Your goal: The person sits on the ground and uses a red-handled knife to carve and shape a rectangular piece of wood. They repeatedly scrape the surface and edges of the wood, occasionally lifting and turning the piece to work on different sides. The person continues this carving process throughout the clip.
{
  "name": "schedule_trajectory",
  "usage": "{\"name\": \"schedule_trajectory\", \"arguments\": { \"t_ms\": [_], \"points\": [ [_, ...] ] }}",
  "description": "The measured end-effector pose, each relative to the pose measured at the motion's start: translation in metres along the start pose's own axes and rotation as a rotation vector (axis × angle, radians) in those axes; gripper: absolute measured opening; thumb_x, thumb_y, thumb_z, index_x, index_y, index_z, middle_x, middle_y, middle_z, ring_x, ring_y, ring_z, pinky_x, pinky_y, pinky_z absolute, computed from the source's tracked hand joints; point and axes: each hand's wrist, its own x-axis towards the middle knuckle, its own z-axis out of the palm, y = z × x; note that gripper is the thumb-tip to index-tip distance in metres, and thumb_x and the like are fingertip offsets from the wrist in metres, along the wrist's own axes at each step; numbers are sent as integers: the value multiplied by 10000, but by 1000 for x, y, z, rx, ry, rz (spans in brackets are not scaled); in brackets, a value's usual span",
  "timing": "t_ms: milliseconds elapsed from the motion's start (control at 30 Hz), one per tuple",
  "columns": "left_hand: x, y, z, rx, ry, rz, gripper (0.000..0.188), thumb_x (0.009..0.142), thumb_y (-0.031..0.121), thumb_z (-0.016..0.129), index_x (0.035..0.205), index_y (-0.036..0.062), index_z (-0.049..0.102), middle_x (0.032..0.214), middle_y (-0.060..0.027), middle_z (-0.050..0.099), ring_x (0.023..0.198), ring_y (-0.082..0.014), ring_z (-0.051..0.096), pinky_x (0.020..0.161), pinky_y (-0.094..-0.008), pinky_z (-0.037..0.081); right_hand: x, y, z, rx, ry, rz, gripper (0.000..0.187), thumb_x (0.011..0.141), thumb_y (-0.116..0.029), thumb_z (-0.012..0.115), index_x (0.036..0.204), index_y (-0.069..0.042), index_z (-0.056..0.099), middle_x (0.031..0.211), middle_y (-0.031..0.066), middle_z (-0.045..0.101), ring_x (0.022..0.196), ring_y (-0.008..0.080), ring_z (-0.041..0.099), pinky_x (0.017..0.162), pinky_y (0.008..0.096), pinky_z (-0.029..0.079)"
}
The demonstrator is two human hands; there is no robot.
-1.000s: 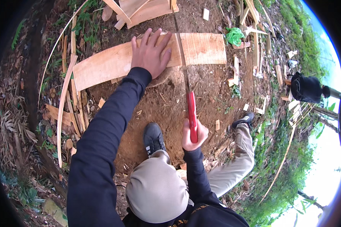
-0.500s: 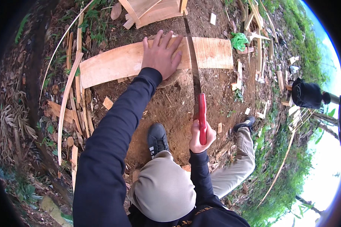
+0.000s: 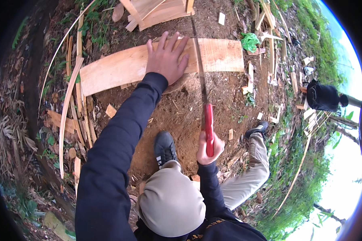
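A pale wooden board lies crosswise in front of me, its middle resting on what looks like a stump. My left hand presses flat on the board with its fingers spread. My right hand is wrapped round the red handle of a handsaw. The saw's long dark blade points away from me and crosses the board just right of my left hand. How deep the blade sits in the wood I cannot tell.
A wooden piece with legs stands beyond the board. Long wood strips lie at the left, with more offcuts and a green plastic bag at the right. A black bag is farther right. My shoe is close to the saw.
My right hand has drawn the saw slightly back toward me, and the handle sits a little lower. The left hand keeps its place on the board; the whole view has shifted slightly.
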Motion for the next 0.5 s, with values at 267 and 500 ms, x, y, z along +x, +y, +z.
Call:
{"name": "schedule_trajectory", "arguments": {
  "t_ms": [267,500],
  "points": [
    [1,4,-2,6,-4,7,523,982,379,499,1482,230,466,1510,-84,451,1427,-327,356,1091,-680,236,6,-4,-1,31,-59,-82,78,819,-55,638,751,-23,618,516,85,482,416,218,529,472,314,408],
    [2,2,-3,15,-15,18,524,984,380,498,1486,233,465,1509,-87,454,1420,-331,361,1086,-676,244,16,-10,1,29,-79,-11,66,817,-70,650,769,-26,640,519,84,498,418,228,541,473,315,417]
  ]
}}
